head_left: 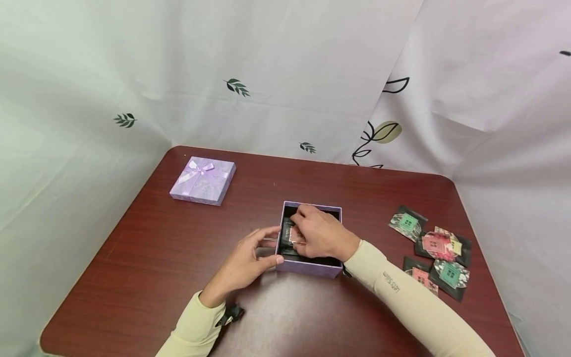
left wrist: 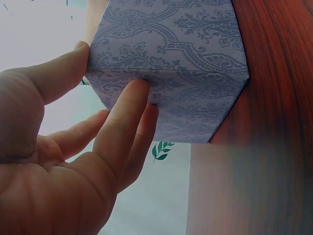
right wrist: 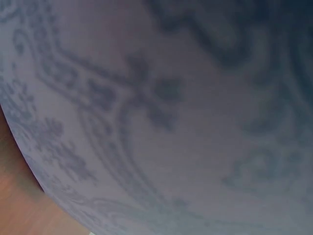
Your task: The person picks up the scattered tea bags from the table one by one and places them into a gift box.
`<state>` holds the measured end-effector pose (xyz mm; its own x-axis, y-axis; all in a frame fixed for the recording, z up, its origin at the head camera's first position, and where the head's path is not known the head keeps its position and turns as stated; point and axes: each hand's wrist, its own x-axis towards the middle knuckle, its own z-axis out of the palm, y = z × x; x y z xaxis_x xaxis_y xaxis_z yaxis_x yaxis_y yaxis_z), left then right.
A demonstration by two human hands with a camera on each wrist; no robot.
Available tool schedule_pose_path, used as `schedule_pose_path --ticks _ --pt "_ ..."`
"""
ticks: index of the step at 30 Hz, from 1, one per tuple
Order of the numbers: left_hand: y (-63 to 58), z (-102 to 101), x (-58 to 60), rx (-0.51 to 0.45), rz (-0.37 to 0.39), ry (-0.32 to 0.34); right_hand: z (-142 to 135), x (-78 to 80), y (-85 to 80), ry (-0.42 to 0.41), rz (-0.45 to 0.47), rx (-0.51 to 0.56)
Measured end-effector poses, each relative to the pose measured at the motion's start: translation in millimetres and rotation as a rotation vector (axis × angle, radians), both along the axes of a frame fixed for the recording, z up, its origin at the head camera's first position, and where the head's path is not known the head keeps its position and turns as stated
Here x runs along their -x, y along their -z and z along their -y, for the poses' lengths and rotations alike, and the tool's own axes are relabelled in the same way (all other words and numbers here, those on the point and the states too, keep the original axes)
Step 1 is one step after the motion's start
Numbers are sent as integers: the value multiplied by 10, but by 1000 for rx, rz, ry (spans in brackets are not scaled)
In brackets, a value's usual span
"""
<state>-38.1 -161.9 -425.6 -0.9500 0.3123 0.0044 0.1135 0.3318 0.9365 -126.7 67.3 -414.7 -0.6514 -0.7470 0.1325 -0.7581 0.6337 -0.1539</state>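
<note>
A purple patterned gift box point(head_left: 308, 269) stands on the table without its lid, its inside black. Down inside it, my right hand point(head_left: 323, 233) holds a flat black sachet point(head_left: 289, 245) with a pink label, thumb and fingers bent over it. My left hand point(head_left: 245, 258) rests against the box's left side. In the left wrist view, the left hand's fingers point(left wrist: 122, 117) touch the patterned wall point(left wrist: 171, 103) and the thumb lies at the rim. Only the box's outer wall point(right wrist: 146, 147) fills the right wrist view, very close and blurred; the right fingertips are partly hidden.
The lavender lid point(head_left: 202, 181) with a ribbon bow lies at the back left of the brown table point(head_left: 156, 258). On the right are several black sachets with green, pink and yellow labels point(head_left: 434, 244), some overlapping. A white leaf-print cloth point(head_left: 276, 74) hangs behind.
</note>
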Motion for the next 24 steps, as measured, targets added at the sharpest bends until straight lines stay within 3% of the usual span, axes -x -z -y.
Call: schedule_pose_path --ticks 16,24 --pt "8 -5 5 4 -3 -2 54 1 27 8 49 -136" --pt "3 -15 13 18 -1 -6 49 3 32 22 62 -149"
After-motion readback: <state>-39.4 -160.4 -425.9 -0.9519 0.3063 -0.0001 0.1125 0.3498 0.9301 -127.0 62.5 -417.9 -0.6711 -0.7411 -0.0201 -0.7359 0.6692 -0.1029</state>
